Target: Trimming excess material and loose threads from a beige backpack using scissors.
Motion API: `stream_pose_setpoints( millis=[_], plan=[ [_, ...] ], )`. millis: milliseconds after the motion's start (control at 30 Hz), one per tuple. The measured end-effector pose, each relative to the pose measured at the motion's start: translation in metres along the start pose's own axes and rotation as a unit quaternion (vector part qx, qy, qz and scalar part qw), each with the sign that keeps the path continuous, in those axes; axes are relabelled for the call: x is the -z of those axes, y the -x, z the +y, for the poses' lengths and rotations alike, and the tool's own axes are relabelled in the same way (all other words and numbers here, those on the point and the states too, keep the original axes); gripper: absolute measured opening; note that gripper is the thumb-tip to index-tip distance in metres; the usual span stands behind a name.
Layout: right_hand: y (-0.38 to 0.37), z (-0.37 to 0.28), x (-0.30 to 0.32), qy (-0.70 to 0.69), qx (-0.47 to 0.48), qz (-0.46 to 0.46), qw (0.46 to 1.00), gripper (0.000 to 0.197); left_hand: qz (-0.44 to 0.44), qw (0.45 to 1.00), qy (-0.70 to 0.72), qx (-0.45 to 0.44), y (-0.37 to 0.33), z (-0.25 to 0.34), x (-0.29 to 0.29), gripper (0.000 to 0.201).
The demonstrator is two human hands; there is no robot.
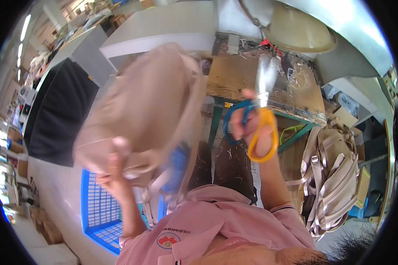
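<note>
A beige fabric bag (pixel 137 110), blurred by motion, hangs up in front of me on the left. My left hand (pixel 115 174) grips its lower edge, thumb pressed on the cloth. In my right hand (pixel 252 123) is a pair of scissors (pixel 264 95) with one blue and one yellow handle loop. The fingers pass through the loops, and the blades point up and away, over the worktable. Bag and scissors are apart. Straps dangle from the bag's lower side near my lap.
A blue plastic basket (pixel 101 203) stands on the floor at my left. Ahead is a worn wooden worktable (pixel 234 79) with scraps and a lamp shade (pixel 298 28) over it. Several beige bags (pixel 331 176) are piled at right. A black-covered panel (pixel 62 115) stands at far left.
</note>
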State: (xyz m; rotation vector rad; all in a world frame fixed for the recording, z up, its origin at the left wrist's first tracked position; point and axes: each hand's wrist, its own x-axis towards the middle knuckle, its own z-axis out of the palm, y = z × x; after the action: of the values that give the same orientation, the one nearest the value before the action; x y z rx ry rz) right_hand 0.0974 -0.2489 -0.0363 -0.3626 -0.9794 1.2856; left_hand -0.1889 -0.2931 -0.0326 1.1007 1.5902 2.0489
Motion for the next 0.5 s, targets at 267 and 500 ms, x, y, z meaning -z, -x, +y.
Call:
stream_pose_setpoints(
  millis=[267,500],
  plan=[
    [0.023,0.035,-0.037,0.431,-0.063,0.096,0.895,0.075,-0.246,0.921,-0.054,-0.298,0.101,-0.038,-0.093,0.025],
    [0.035,0.009,0.002,0.346,0.029,0.239,0.907,0.06,-0.474,0.842,-0.008,-0.255,0.109,-0.054,-0.106,0.041]
  ],
)
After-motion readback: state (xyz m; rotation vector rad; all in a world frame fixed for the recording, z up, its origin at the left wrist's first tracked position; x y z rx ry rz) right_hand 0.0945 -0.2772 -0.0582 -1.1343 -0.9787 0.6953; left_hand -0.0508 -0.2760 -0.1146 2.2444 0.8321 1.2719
